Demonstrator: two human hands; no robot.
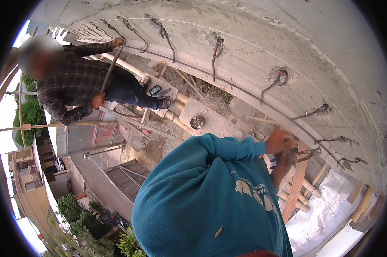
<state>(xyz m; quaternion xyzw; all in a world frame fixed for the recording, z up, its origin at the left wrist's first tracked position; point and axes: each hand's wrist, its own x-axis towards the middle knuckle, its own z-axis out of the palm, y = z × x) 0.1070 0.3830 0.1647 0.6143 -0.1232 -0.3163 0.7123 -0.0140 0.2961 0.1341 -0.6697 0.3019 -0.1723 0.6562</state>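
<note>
My left hand (281, 142), at the end of a teal sleeve, is closed with its fingers bent, close to the concrete wall; what they hold is hidden. Just below it, my right hand (283, 162) grips metal pincers (311, 153), whose head points right toward the wall. A dark rod (249, 93) runs along the foot of the wall, past both hands. Bent steel bars stick out of the wall, among them a hooked bar (351, 161) and a bar (338, 140) to the right of the pincers.
At left, a co-worker in a plaid shirt (73, 81) stands on planks, holding a long bar (111, 70). A round container of small metal pieces (197, 123) rests on a board (215, 115). Bamboo poles (302, 195), a timber plank (295, 188) and white sheeting (330, 214) lie below my hands.
</note>
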